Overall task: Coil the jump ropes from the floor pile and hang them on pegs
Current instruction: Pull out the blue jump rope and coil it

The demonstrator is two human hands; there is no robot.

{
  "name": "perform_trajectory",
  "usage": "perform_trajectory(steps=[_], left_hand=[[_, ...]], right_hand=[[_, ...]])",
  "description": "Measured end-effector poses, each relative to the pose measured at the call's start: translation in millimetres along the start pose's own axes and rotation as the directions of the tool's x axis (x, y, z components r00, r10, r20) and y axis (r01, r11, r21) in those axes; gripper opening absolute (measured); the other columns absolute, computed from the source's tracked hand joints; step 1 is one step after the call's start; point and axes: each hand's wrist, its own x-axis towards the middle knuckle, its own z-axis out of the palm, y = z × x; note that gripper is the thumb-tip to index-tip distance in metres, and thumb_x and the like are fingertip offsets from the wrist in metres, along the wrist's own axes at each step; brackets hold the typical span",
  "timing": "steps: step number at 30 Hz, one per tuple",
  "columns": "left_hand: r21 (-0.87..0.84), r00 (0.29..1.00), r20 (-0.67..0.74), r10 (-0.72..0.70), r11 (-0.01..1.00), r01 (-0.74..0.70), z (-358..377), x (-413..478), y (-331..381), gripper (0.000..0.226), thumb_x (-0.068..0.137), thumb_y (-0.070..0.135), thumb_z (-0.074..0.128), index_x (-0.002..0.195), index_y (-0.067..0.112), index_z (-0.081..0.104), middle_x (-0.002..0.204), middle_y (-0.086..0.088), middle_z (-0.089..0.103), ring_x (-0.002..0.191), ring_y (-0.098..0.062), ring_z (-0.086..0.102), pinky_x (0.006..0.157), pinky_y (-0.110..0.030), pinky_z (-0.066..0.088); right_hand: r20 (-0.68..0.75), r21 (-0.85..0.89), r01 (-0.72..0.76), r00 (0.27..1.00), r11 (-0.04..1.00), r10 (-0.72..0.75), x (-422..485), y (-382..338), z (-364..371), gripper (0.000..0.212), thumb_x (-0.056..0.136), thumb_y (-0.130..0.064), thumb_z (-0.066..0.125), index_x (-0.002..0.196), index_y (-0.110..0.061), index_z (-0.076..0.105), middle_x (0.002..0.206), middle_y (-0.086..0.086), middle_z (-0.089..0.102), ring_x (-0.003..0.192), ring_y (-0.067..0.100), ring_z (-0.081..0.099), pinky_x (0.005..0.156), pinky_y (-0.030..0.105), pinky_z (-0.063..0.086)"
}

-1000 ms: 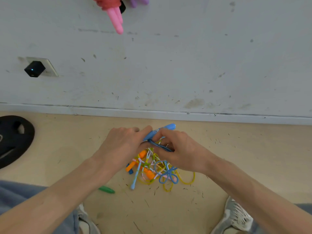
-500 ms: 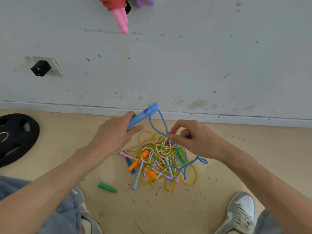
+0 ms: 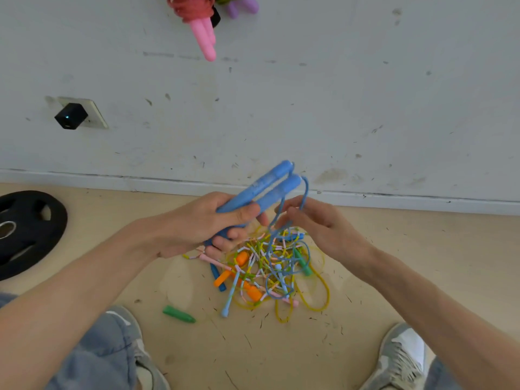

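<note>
Fingers of the left hand (image 3: 202, 223) are curling round two blue handles (image 3: 270, 184) at mid-frame. The right hand (image 3: 318, 223), just beside them, is pinching the blue cord (image 3: 305, 190), which is dropping into the tangled pile (image 3: 267, 266) on the floor below, where yellow and beaded ropes are crossing over it. A green handle (image 3: 178, 314) is lying apart at lower left. A weight plate (image 3: 31, 232) is sitting at the left edge. Pink handles (image 3: 206, 38) are hanging at the top.
</note>
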Motion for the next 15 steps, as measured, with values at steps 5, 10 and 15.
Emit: perform_trajectory(steps=[5, 10, 15], left_hand=[[-0.205, 0.988, -0.150, 0.044, 0.976, -0.074, -8.8, -0.6, 6.8, 0.029, 0.097, 0.047, 0.058, 0.103, 0.021, 0.070, 0.067, 0.005, 0.032, 0.048, -0.006, 0.023, 0.038, -0.017, 0.025], [-0.092, 0.997, -0.064, -0.032, 0.995, 0.026, -6.5, 0.6, 5.7, 0.029, 0.098, 0.047, 0.057, 0.104, 0.022, 0.069, 0.067, 0.005, 0.032, 0.048, -0.007, 0.022, 0.039, -0.019, 0.022], [0.008, 0.989, 0.085, -0.117, 0.993, 0.117, -6.4, -1.4, 1.9, 0.030, 0.102, 0.048, 0.059, 0.110, 0.020, 0.068, 0.070, 0.003, 0.030, 0.049, -0.008, 0.022, 0.040, -0.018, 0.025]], right_hand=[[0.043, 0.351, -0.201, 0.979, 0.914, 0.199, -8.5, 4.2, 20.3, 0.026, 0.093, -0.039, 0.060, 0.100, -0.014, 0.065, 0.093, 0.012, 0.073, 0.099, 0.039, 0.074, 0.103, 0.052, 0.053], [-0.146, 0.038, -0.091, 0.985, 0.995, 0.096, -8.3, -2.1, 20.5, 0.068, 0.093, -0.048, 0.071, 0.149, -0.050, 0.033, 0.144, -0.012, 0.045, 0.130, 0.005, 0.054, 0.093, 0.019, 0.049], [-0.119, 0.049, 0.016, 0.993, 0.999, -0.010, -2.8, -8.4, 10.1, 0.052, 0.106, -0.023, 0.056, 0.147, -0.052, 0.044, 0.157, -0.023, 0.038, 0.144, -0.010, 0.032, 0.114, 0.015, 0.030]])
